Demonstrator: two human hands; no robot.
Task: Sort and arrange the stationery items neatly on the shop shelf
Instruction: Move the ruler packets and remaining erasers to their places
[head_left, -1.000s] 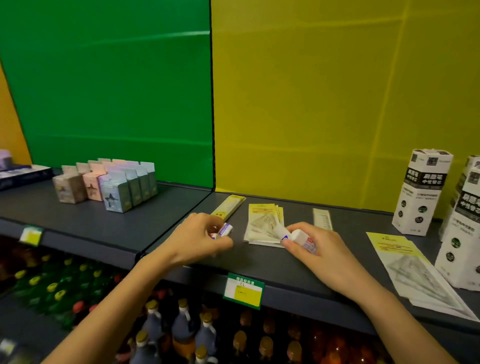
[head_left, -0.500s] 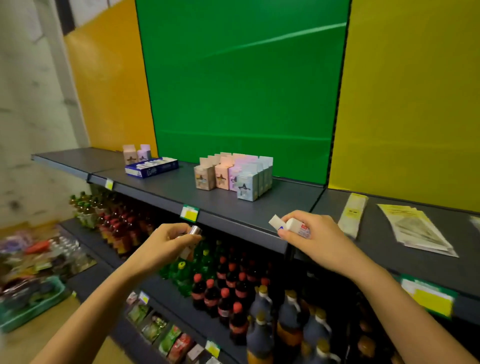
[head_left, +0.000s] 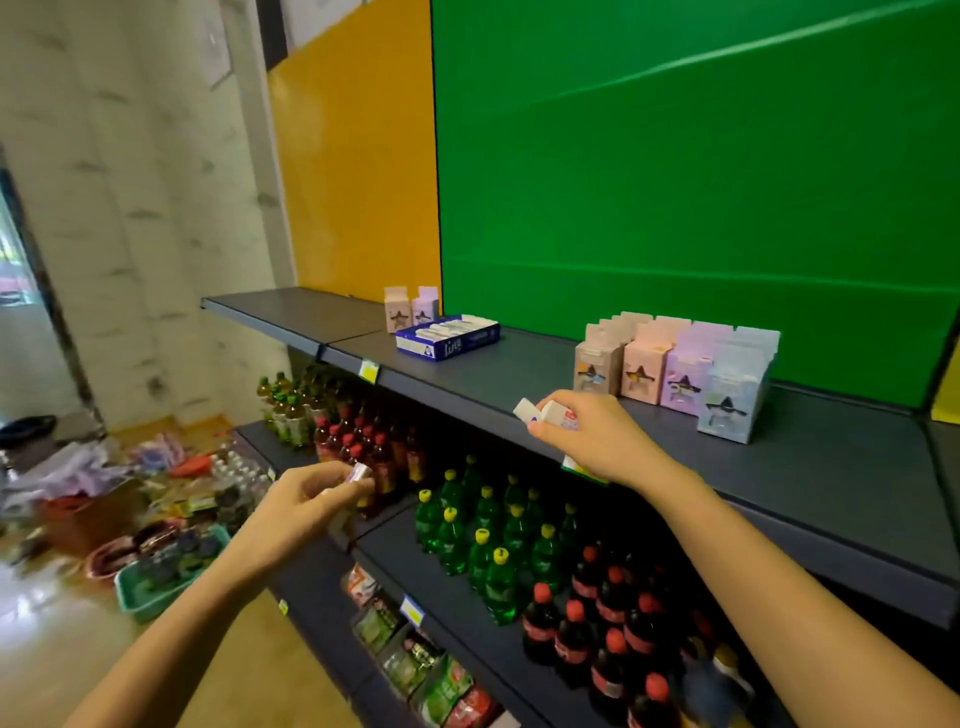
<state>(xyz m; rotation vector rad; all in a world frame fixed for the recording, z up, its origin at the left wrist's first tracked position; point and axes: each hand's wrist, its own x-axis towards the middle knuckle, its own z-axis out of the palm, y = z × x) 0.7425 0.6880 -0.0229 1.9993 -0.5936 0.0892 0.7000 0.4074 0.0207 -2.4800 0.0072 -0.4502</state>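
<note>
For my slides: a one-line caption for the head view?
Left hand pinches a small white eraser, right hand grips white erasers, at a dark grey shelf.

The flat blue-and-white cardboard box (head_left: 447, 338) bears white script — too blurred to read. Nothing else can be made out.

On the shelf (head_left: 519, 374), a flat box (head_left: 447, 336) lies left of grouped cartons (head_left: 675, 371), two small cartons (head_left: 410, 307) behind it.

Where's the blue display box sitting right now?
Head view: the blue display box lies on the upper shelf, upper left of centre, in front of two small star-printed cartons at the orange-green panel seam, left of the larger carton group.
</note>
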